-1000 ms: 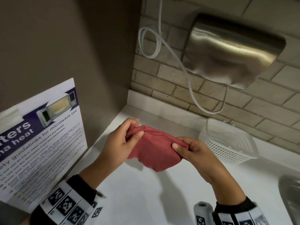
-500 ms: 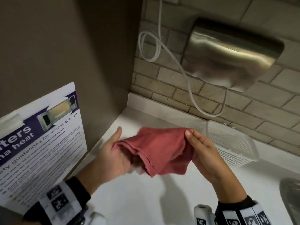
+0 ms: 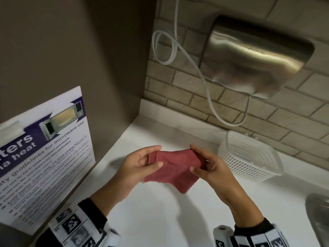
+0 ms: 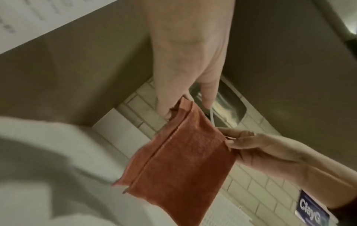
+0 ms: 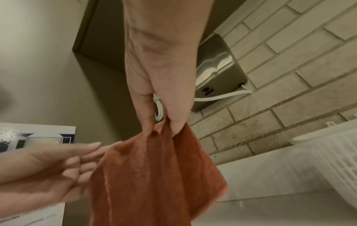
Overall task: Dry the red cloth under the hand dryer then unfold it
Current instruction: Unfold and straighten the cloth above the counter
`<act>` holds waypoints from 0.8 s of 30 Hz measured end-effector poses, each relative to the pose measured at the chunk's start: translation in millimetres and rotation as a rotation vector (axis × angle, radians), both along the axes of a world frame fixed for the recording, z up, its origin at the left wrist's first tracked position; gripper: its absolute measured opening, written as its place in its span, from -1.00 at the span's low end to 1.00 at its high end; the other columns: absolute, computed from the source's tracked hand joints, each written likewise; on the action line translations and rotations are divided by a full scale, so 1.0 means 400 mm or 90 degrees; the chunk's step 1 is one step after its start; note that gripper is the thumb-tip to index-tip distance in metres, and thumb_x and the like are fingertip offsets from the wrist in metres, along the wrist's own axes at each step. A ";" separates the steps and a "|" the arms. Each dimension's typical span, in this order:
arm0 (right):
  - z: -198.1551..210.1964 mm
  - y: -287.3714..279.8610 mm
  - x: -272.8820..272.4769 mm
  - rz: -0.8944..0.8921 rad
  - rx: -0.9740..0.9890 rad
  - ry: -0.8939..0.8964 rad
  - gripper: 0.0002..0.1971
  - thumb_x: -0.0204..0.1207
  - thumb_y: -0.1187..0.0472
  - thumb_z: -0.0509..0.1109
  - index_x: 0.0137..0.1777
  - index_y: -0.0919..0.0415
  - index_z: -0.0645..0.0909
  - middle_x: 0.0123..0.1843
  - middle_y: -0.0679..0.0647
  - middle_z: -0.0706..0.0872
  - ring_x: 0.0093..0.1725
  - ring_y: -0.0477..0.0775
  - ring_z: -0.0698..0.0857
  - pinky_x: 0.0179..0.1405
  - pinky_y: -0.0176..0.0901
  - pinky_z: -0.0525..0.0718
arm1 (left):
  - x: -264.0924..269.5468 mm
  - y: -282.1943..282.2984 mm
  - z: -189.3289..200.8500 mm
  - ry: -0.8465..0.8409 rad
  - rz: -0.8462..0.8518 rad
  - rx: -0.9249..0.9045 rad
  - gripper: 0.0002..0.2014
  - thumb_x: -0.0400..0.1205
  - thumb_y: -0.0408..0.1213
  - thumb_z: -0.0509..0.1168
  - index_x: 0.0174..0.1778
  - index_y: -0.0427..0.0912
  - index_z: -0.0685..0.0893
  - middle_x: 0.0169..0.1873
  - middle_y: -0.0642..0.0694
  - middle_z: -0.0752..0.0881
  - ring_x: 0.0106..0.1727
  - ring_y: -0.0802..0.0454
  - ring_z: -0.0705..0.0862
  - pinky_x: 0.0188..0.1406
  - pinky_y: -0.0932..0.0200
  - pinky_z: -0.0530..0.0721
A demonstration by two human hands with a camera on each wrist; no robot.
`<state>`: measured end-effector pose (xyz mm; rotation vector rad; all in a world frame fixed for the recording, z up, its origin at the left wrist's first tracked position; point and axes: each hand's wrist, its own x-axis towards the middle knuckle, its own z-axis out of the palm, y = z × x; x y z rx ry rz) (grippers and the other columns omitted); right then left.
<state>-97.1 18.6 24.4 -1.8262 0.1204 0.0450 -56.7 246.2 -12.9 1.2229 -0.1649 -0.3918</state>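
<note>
White countertop (image 3: 160,220) with a white mesh basket (image 3: 249,157) near the brick wall.

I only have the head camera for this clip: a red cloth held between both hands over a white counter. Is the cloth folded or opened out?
Observer: Folded. The left wrist view shows the red cloth doubled over, with a layered edge running down its length.
Operator: I see only the top shell of the dryer. Any sign that it has power?
Observer: The right wrist view shows the underside of the brushed-metal hand dryer, where a small red light glows. Whether air is blowing, I cannot tell.
Operator: How does the right hand grip?
Observer: In the right wrist view, the right hand pinches the cloth's top edge between thumb and fingertip, and the rest hangs below.
</note>
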 end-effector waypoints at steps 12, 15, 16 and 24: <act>0.025 -0.015 0.037 0.000 -0.354 -0.120 -0.99 0.50 0.15 0.54 -0.11 0.03 0.77 0.03 0.01 0.60 0.02 -0.17 0.58 0.04 -0.48 0.53 | 0.037 0.016 0.027 -0.461 0.214 0.407 -0.88 0.47 0.00 0.52 -0.15 0.16 0.74 -0.01 0.09 0.62 0.10 0.27 0.63 0.09 0.57 0.44; 0.032 -0.002 0.030 0.050 -0.156 -0.041 -0.83 0.66 -0.02 0.30 -0.06 0.05 0.61 -0.13 0.00 0.66 -0.07 -0.02 0.63 0.20 0.24 0.62 | 0.036 0.020 0.052 -0.423 0.097 0.393 -0.84 0.66 0.05 0.26 -0.04 0.07 0.56 -0.38 0.11 0.60 -0.38 0.22 0.54 -0.32 0.44 0.42; 0.031 0.005 0.028 0.060 -0.156 -0.031 -0.80 0.70 -0.04 0.23 -0.03 0.05 0.55 -0.19 0.01 0.63 -0.11 -0.01 0.61 0.19 0.32 0.62 | 0.035 0.016 0.058 -0.418 0.064 0.408 -0.86 0.70 0.01 0.19 -0.01 0.03 0.50 -0.52 0.09 0.49 -0.50 0.17 0.42 -0.44 0.40 0.35; 0.010 0.026 0.048 -0.077 0.031 0.095 -0.76 0.71 -0.03 0.22 0.27 -0.01 0.33 -0.21 0.07 0.71 -0.36 -0.03 0.69 -0.36 -0.15 0.67 | 0.061 0.020 0.008 0.115 0.059 0.013 -0.84 0.70 -0.02 0.23 0.13 0.04 0.52 -0.37 -0.17 0.46 -0.38 -0.02 0.40 -0.35 0.10 0.32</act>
